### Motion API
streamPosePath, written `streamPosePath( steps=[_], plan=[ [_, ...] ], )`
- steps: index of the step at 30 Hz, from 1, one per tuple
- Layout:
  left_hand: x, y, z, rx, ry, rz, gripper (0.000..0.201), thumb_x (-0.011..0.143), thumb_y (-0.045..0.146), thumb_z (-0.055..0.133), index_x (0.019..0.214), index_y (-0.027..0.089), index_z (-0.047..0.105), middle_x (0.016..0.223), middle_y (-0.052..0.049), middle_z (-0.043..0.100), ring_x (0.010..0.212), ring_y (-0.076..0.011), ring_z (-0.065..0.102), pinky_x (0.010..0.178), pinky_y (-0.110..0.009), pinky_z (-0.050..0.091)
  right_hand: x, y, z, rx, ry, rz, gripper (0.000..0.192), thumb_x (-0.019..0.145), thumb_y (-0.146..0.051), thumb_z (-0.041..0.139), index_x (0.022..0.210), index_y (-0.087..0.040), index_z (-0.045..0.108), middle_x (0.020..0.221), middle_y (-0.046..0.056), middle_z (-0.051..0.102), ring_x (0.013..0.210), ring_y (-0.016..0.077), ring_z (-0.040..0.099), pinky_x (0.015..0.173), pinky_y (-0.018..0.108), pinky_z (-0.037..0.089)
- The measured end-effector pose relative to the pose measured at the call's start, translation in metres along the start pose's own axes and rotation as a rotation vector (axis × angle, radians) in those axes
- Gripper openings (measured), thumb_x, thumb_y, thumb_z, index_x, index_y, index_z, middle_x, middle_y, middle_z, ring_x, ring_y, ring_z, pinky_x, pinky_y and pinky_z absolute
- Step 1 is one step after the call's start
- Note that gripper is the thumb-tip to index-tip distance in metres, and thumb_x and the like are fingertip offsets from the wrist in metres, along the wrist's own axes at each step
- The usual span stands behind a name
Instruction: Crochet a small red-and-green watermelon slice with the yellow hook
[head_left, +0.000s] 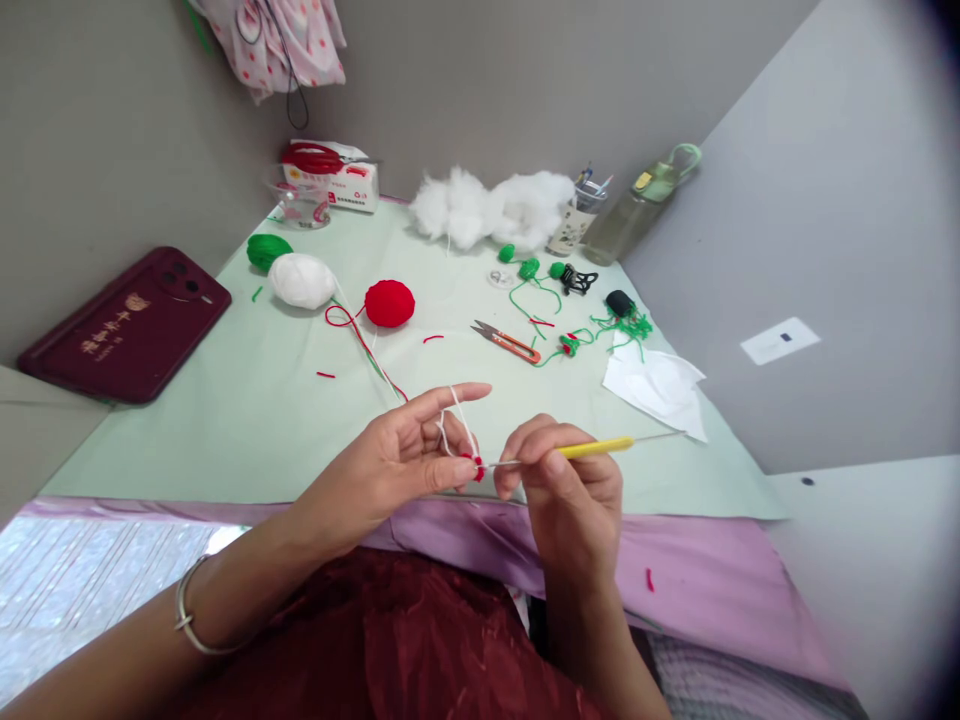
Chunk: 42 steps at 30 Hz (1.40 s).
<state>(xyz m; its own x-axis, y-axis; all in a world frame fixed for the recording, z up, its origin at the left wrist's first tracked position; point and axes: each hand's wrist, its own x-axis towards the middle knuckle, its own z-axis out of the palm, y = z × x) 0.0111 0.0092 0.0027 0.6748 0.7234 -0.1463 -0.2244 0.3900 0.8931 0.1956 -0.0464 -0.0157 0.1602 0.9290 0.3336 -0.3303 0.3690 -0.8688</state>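
Between its thumb and fingers my left hand [409,450] pinches a small red crochet piece [478,467]. White yarn [463,420] runs from that piece up over its raised index finger. My right hand [566,480] grips a crochet hook [600,447] with a yellow handle, whose metal tip touches the red piece. Behind my left hand, red, white and green strands lead back toward a red yarn ball [390,303] and a white yarn ball [302,281]. A green yarn ball [268,252] sits partly behind the white one.
Orange thread snips [506,342] lie mid-table, with green crocheted pieces [529,269] and a white tissue [656,385] to the right. White stuffing [487,208], a pen cup [576,222] and a bottle [637,205] line the back. A maroon phone [127,325] leans at left.
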Motion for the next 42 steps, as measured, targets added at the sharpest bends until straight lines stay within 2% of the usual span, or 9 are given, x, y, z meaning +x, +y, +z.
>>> streamPosePath(
  steps=[8, 14, 17, 20, 26, 30, 34, 38, 42],
  plan=[
    [0.004, -0.006, 0.004, -0.061, 0.047, 0.024, 0.056, 0.088, 0.023, 0.085, 0.140, 0.025, 0.065, 0.092, 0.003, 0.070, 0.087, -0.0127, 0.068, 0.084, -0.027, 0.052, -0.008, 0.010, 0.003, -0.249, 0.014, -0.122, 0.016, 0.102, -0.024, 0.069, 0.103, -0.028, 0.084, 0.098, 0.005, 0.080, 0.090, 0.0176, 0.071, 0.074, 0.030, 0.058],
    [0.006, -0.010, 0.004, -0.060, 0.093, 0.029, 0.069, 0.084, 0.020, 0.089, 0.146, 0.026, 0.060, 0.091, 0.005, 0.067, 0.081, -0.0105, 0.064, 0.077, -0.024, 0.051, -0.002, 0.010, 0.006, 0.004, 0.102, 0.017, 0.011, 0.098, -0.031, 0.074, 0.095, -0.027, 0.084, 0.096, 0.002, 0.081, 0.065, 0.0109, 0.066, 0.065, 0.027, 0.056],
    [0.006, -0.008, 0.005, -0.031, 0.102, 0.043, 0.075, 0.083, 0.023, 0.090, 0.150, 0.027, 0.057, 0.092, 0.005, 0.065, 0.085, -0.0111, 0.063, 0.081, -0.025, 0.051, 0.001, 0.008, 0.006, 0.044, 0.128, 0.064, 0.011, 0.096, -0.033, 0.077, 0.091, -0.027, 0.084, 0.091, 0.003, 0.081, 0.064, 0.0107, 0.065, 0.066, 0.026, 0.056],
    [0.005, -0.004, 0.004, 0.005, 0.090, 0.055, 0.068, 0.087, 0.026, 0.087, 0.149, 0.027, 0.059, 0.090, 0.006, 0.065, 0.080, -0.0098, 0.060, 0.080, -0.024, 0.050, 0.003, 0.005, 0.006, 0.083, 0.134, 0.105, 0.011, 0.094, -0.034, 0.079, 0.089, -0.026, 0.083, 0.088, 0.002, 0.080, 0.063, 0.0103, 0.064, 0.063, 0.025, 0.055],
    [0.002, 0.002, -0.003, 0.203, 0.074, 0.106, 0.046, 0.094, 0.027, 0.079, 0.139, 0.027, 0.069, 0.083, 0.006, 0.069, 0.076, -0.0101, 0.064, 0.081, -0.025, 0.052, 0.007, 0.000, 0.004, 0.188, 0.142, 0.203, 0.013, 0.090, -0.036, 0.084, 0.083, -0.025, 0.081, 0.080, 0.001, 0.077, 0.059, 0.0080, 0.060, 0.060, 0.020, 0.053],
    [0.000, 0.002, -0.005, 0.352, 0.156, 0.169, 0.041, 0.096, 0.029, 0.076, 0.135, 0.023, 0.071, 0.082, 0.003, 0.075, 0.079, -0.0132, 0.067, 0.085, -0.028, 0.054, 0.007, -0.001, 0.003, 0.228, 0.151, 0.245, 0.015, 0.087, -0.037, 0.087, 0.082, -0.024, 0.080, 0.078, 0.001, 0.076, 0.058, 0.0075, 0.058, 0.057, 0.018, 0.053],
    [-0.001, 0.003, -0.008, 0.366, 0.206, 0.208, 0.043, 0.095, 0.029, 0.075, 0.137, 0.022, 0.070, 0.083, 0.002, 0.074, 0.075, -0.0134, 0.066, 0.079, -0.027, 0.056, 0.007, 0.001, 0.001, 0.260, 0.145, 0.283, 0.017, 0.086, -0.036, 0.088, 0.080, -0.023, 0.079, 0.077, 0.001, 0.074, 0.058, 0.0074, 0.056, 0.054, 0.017, 0.050],
    [-0.002, 0.004, -0.012, 0.438, 0.151, 0.219, 0.050, 0.098, 0.033, 0.072, 0.147, 0.023, 0.063, 0.085, 0.003, 0.069, 0.075, -0.0138, 0.064, 0.080, -0.028, 0.055, 0.006, 0.004, -0.001, 0.320, 0.107, 0.340, 0.016, 0.087, -0.034, 0.086, 0.081, -0.023, 0.077, 0.076, 0.000, 0.070, 0.058, 0.0076, 0.051, 0.054, 0.017, 0.048],
    [-0.002, 0.007, -0.018, 0.751, 0.078, 0.323, 0.035, 0.105, 0.029, 0.060, 0.138, 0.023, 0.069, 0.093, -0.002, 0.071, 0.092, -0.0190, 0.069, 0.096, -0.032, 0.051, 0.007, 0.007, -0.006, 0.366, 0.118, 0.405, 0.019, 0.085, -0.035, 0.087, 0.081, -0.023, 0.073, 0.075, -0.001, 0.063, 0.058, 0.0088, 0.044, 0.049, 0.018, 0.044]
  ],
)
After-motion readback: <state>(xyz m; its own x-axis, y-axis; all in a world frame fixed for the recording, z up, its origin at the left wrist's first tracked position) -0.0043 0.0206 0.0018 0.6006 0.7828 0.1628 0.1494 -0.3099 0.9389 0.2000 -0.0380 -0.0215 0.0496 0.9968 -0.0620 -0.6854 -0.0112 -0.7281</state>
